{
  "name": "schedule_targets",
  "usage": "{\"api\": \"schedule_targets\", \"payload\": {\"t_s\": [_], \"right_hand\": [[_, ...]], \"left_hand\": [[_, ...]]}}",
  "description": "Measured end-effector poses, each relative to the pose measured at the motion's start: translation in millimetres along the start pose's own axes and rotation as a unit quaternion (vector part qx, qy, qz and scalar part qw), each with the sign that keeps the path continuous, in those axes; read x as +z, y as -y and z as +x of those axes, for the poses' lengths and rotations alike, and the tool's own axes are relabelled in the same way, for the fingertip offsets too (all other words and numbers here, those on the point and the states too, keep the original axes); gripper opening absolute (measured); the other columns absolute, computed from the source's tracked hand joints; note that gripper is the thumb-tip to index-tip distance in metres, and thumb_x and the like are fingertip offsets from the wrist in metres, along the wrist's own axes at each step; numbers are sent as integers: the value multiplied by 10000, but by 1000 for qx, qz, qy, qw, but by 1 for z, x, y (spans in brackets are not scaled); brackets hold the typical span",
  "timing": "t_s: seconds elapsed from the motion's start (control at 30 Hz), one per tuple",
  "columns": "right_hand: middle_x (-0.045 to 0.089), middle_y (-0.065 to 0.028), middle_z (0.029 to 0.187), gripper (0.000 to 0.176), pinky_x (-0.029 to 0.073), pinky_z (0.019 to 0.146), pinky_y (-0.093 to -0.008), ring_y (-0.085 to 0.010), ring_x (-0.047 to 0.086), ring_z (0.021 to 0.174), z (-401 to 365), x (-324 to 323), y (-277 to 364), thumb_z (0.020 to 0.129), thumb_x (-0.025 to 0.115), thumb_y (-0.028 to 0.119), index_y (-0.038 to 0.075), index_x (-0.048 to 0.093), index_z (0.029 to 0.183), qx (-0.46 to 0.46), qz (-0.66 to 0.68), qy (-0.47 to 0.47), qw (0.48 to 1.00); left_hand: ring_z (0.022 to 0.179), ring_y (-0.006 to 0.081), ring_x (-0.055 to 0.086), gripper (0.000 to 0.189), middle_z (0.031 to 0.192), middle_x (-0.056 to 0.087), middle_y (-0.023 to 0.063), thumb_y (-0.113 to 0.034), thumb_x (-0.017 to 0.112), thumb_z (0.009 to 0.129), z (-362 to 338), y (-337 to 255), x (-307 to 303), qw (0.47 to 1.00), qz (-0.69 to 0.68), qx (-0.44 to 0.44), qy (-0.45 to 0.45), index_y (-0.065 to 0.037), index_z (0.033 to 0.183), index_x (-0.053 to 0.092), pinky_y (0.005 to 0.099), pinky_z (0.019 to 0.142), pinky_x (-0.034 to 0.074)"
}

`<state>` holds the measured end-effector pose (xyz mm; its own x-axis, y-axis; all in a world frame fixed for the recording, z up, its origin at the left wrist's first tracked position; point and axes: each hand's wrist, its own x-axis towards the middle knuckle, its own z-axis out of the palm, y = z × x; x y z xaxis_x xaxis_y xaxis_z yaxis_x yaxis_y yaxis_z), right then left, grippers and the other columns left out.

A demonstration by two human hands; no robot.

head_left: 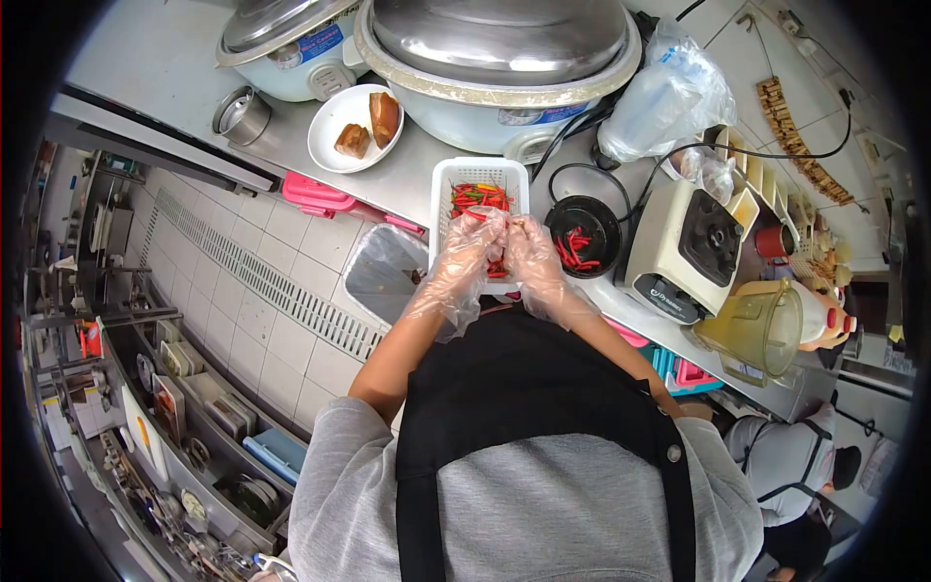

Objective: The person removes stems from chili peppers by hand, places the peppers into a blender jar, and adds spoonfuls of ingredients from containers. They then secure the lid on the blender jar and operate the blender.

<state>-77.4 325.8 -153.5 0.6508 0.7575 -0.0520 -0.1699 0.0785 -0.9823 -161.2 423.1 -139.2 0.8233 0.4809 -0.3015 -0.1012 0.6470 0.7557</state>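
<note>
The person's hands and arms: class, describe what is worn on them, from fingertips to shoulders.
The left hand and right hand both wear clear, thin, crinkled plastic gloves with loose cuffs reaching past the wrists. The forearms are bare up to short, plain grey sleeves. No glove markings are visible.

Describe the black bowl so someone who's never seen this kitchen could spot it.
Find the bigger rice cooker on the counter. In front of it is a white basket; the black bowl sits between that and the blender base. Both hold red chilies, but only the bowl is round and black.
</note>
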Motion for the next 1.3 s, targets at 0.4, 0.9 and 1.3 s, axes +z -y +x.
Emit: {"api": "schedule_targets", "payload": {"t_s": [0.4, 0.9, 1.3], "right_hand": [[319, 3, 587, 162, 268, 427, -266, -125, 288, 473, 8, -52, 27, 879, 499, 169, 95, 452, 743, 195, 458, -154, 854], [387, 14, 655, 192, 290, 458, -226, -77, 371, 534, -18, -58, 33, 966, 438, 248, 113, 427, 830, 120, 98, -12, 988], [423, 52, 778, 89, 365, 584, -182, -37, 428, 677, -27, -59, 33, 945, 502, 164, 94, 469, 987, 109, 119, 66, 985]], "left_hand": [[726, 69, 480, 211, 818, 511, 9, -287, 501, 933, 42, -38, -44, 978, 58, 195, -37, -86, 920, 560, 219, 619, 405], [658, 182, 554, 251, 675, 565, 69, -364, 658, 785, 61, -84, -29, 736, 670, 92, 32, -114, 806, 681, 336, 657, 451], [744, 226, 648, 138, 741, 652, 43, -263, 677, 682, 75, -44, -64, 402, 851, 237, 241, -178, 790, 672, 379, 670, 510]]}}
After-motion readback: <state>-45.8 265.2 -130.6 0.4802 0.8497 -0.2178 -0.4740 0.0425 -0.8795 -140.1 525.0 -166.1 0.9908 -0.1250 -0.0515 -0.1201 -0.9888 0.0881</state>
